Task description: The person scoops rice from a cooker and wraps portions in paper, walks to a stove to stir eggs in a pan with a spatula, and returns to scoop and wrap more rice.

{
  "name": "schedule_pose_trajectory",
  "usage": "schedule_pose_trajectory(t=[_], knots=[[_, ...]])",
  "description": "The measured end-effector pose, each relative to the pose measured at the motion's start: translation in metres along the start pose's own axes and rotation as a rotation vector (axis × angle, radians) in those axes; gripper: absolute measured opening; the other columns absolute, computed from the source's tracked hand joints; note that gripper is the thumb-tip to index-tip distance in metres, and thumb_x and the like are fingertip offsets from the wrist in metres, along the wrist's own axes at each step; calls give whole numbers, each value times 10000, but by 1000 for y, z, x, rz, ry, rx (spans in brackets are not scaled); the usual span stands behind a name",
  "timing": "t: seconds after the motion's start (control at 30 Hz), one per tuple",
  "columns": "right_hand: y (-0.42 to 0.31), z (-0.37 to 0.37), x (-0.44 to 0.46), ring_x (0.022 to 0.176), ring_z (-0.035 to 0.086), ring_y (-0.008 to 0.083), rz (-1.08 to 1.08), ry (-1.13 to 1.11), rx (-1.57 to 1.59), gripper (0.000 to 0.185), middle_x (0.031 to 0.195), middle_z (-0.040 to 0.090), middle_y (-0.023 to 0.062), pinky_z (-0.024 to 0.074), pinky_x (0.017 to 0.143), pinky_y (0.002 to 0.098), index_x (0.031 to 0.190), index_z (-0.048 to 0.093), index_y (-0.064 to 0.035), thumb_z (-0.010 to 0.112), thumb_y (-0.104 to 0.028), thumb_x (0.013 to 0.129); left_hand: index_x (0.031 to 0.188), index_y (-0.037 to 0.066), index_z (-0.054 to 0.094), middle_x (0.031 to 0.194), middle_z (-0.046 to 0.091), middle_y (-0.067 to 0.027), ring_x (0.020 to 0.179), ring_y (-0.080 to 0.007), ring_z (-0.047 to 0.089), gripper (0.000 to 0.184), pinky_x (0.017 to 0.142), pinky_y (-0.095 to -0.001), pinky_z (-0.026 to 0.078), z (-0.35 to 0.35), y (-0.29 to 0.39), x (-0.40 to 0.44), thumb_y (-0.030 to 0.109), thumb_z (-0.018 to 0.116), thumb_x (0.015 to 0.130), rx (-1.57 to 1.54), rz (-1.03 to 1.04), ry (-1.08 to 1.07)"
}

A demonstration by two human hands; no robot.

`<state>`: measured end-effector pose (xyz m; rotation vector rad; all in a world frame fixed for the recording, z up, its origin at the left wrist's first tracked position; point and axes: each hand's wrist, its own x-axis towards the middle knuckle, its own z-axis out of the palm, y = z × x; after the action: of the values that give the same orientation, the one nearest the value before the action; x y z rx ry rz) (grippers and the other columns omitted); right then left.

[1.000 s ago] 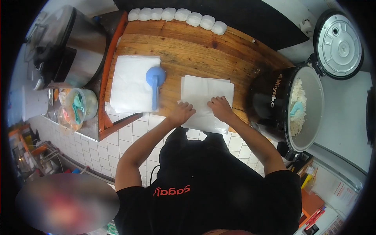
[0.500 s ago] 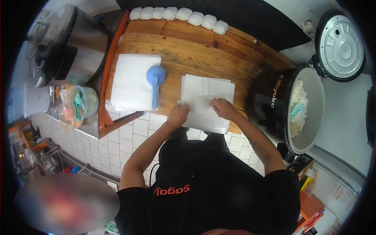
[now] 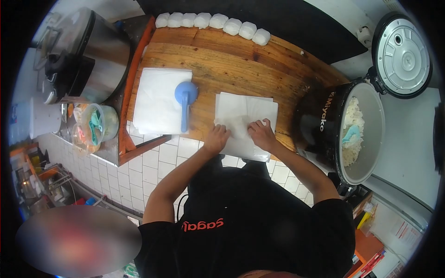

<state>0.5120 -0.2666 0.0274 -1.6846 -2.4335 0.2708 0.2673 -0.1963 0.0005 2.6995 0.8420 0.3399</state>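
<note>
My left hand (image 3: 218,138) rests at the near left side of a stack of white wrapping paper (image 3: 245,103), fingers curled onto the top sheet. Opposite it, my right hand (image 3: 262,135) grips the same sheet, with one finger raised. Between my fingertips the sheet looks creased and slightly raised; what lies under it, if anything, I cannot make out. To the left, a blue rice scoop (image 3: 186,95) lies on a second stack of white paper (image 3: 157,102).
Several white wrapped packets (image 3: 218,21) line the wooden table's (image 3: 232,60) far edge. A black rice cooker (image 3: 320,125) stands open at right, holding rice (image 3: 353,143) and a turquoise utensil. At left are a large metal pot (image 3: 106,55) and a plastic tub (image 3: 110,121).
The paper flap that my hands held up has come down flatter. Both hands have shifted slightly towards me, and one right finger has lifted. The view has tilted a little.
</note>
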Motion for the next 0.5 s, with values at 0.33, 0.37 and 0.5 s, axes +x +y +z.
schedule_pose_trajectory(t=[0.33,0.37,0.5], knots=[[3,7,45,836,599,324,793,-224,402,162,870,588,131,498,770,398,847,638,-70,711,-167,739,1011,28,551,846,628,-205,889,-423,618,224,765,-486,504,-6,22,19,139,606,825,-340,-587,110],[4,7,47,804,608,321,843,-279,410,173,818,581,132,501,767,393,846,632,-68,719,-165,732,1044,23,539,867,634,-221,904,-431,618,246,783,-487,503,-6,24,25,133,599,832,-375,-666,27],[21,-3,43,814,624,206,716,-394,854,173,709,520,43,513,705,326,870,585,-98,722,-95,765,1125,0,543,917,664,-229,897,-389,648,308,794,-444,512,2,0,33,126,587,848,-508,-749,-193]])
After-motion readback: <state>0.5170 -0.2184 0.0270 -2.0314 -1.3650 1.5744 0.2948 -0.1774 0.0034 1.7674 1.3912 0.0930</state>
